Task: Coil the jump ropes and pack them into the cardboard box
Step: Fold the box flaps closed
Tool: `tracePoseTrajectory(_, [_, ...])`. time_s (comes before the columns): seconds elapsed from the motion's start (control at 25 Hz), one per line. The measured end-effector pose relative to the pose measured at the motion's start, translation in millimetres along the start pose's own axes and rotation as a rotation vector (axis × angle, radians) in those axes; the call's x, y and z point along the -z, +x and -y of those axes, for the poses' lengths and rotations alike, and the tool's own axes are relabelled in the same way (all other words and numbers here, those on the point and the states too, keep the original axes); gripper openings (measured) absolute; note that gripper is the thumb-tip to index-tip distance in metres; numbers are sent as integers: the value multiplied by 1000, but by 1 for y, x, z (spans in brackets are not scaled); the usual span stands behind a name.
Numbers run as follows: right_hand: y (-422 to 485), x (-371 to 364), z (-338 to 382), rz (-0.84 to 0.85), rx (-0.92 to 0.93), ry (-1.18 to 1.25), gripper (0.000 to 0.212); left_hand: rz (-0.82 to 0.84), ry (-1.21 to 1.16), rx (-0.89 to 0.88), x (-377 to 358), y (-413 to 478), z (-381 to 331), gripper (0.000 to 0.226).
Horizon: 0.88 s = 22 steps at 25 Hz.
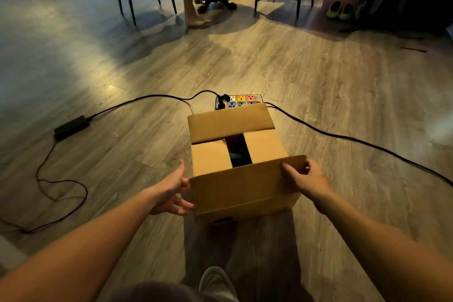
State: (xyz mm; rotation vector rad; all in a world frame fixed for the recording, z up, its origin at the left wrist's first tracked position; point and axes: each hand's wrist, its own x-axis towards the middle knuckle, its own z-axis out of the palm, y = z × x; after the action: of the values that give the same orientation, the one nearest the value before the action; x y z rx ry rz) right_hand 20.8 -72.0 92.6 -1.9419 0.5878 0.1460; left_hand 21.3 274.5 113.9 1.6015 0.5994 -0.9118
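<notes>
Wood floor; cardboard box interior dark.

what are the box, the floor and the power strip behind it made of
The cardboard box looks like plain brown cardboard, matte, with creased flaps. The floor shows grey-brown planks with grain, seams and a slight sheen; laminate, vinyl or real wood, I cannot tell. The power strip seems moulded plastic, with smooth coloured socket faces.

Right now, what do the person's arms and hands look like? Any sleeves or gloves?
Both forearms are bare, with no sleeves in view. The left hand and right hand wear no gloves; no watch, bracelet or rings show.
</notes>
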Motion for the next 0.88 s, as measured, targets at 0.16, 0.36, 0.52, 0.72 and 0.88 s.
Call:
tracePoseTrajectory(0.16, [15,-22,-1,-64,-82,-277,83,-112,42,-68,-7,10,2,78])
tracePoseTrajectory(0.36, [9,-40,-7,-33,8,-616,85,-259,52,-131,-4,44,2,54])
tracePoseTrajectory(0.52, [13,-42,-12,-20,-7,-546,78,-388,14,-227,7,79,-22,51])
tracePoseTrajectory(0.72, [13,-42,-17,-11,36,-524,69,-203,-118,-285,15,108,-66,75])
tracePoseTrajectory(0.88, [19,-42,-22,-22,44,-520,68,-230,-417,-380,13,109,-82,80])
